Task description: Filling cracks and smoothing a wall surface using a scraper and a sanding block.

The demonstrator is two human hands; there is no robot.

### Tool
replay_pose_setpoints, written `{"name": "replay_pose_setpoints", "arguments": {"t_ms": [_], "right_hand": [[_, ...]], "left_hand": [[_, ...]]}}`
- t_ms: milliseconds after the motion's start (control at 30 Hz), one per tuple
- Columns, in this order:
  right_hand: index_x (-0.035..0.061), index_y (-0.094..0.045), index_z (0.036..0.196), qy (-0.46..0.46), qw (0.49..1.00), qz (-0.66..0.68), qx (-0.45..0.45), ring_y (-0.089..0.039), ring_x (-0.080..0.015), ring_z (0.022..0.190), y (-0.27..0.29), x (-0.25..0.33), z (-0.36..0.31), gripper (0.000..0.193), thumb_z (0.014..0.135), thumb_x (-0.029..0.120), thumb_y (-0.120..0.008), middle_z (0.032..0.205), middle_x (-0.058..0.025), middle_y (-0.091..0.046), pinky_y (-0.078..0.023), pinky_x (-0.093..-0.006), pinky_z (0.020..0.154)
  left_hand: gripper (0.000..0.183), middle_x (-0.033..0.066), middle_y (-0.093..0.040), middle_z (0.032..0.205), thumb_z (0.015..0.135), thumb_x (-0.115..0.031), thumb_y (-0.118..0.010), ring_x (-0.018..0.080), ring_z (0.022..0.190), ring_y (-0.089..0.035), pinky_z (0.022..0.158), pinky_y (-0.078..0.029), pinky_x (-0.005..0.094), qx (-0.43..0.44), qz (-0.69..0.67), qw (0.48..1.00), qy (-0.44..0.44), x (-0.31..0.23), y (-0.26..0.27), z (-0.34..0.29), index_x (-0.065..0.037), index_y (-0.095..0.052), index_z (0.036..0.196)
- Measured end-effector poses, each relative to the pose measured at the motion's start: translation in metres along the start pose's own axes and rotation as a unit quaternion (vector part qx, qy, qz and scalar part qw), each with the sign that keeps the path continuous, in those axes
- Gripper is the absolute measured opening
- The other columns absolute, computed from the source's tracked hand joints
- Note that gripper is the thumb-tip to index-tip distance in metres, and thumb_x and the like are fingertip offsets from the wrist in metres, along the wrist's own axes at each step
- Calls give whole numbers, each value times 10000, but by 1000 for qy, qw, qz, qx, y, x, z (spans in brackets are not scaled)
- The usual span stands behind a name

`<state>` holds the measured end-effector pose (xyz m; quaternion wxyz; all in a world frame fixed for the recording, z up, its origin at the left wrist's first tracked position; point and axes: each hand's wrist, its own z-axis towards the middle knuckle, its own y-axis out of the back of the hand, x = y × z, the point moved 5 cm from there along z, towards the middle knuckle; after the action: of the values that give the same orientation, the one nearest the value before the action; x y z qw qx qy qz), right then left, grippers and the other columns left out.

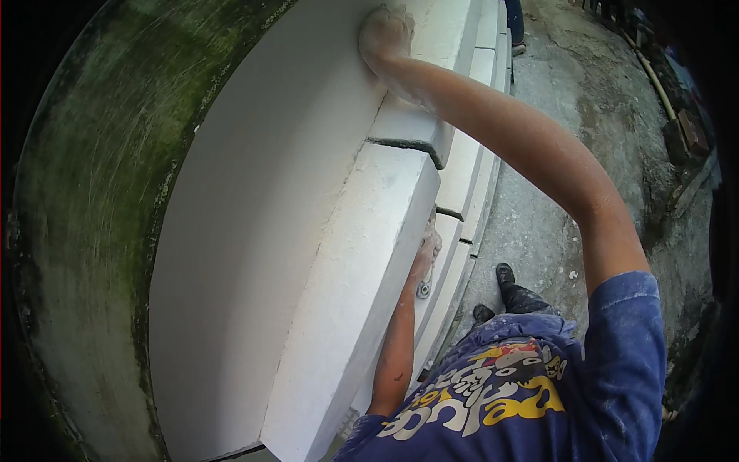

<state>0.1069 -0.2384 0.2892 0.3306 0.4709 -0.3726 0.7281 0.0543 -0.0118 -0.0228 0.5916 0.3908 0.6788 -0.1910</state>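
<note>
My right arm reaches far forward across white slabs, and my right hand point(387, 35) rests on the large pale panel point(231, 308) near its far end. Its dusty fingers are curled; whatever they hold, if anything, is hidden. Low beside the near white block point(362, 215), my left hand point(428, 252) is closed around a slim metal tool point(424, 289) with a round end. The block hides part of that hand and tool. White powder coats both hands. A dark gap separates the near block from the farther white block point(416, 131).
More white slabs point(462, 173) form stepped rows to the right. A mossy green wall point(100, 177) curves along the left. Rough concrete ground point(539, 200) lies right, with bricks point(691, 132) near its edge. Part of another person's leg point(514, 23) shows at the far end.
</note>
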Motion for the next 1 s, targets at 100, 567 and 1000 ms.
{"name": "replay_pose_setpoints", "arguments": {"t_ms": [100, 567, 1000], "right_hand": [[-76, -199, 1559, 23, 999, -19, 10, -136, -352, 1539, 7, -1, 19, 591, 1027, 130, -354, 1625, -283, -204, -178, -446, 1262], [0, -263, 1518, -75, 885, 451, 89, -553, -203, 1155, 50, -32, 28, 598, 950, -118, -409, 1433, -230, -461, -522, -289, 1010], [126, -542, 1231, -56, 756, 445, 478, -453, -435, 1399, 159, -35, 58, 312, 976, -52, -523, 1482, -272, -462, -441, -467, 1154]], "left_hand": [[194, 15, -538, 701, 978, -89, -498, 68, 621, -512, 545, -436, 249, -34, -20, 999, -8, 3, -3, -1, -46, -574, 805], [191, 223, -699, 1004, 966, -76, -520, 399, 963, -673, 864, -512, 446, -185, 273, 944, -22, -64, -48, -6, -12, -659, 1080], [235, 134, -681, 795, 957, -156, -604, 203, 707, -655, 650, -499, 316, -442, -4, 875, -197, -248, -159, -12, 56, -643, 862]]}}
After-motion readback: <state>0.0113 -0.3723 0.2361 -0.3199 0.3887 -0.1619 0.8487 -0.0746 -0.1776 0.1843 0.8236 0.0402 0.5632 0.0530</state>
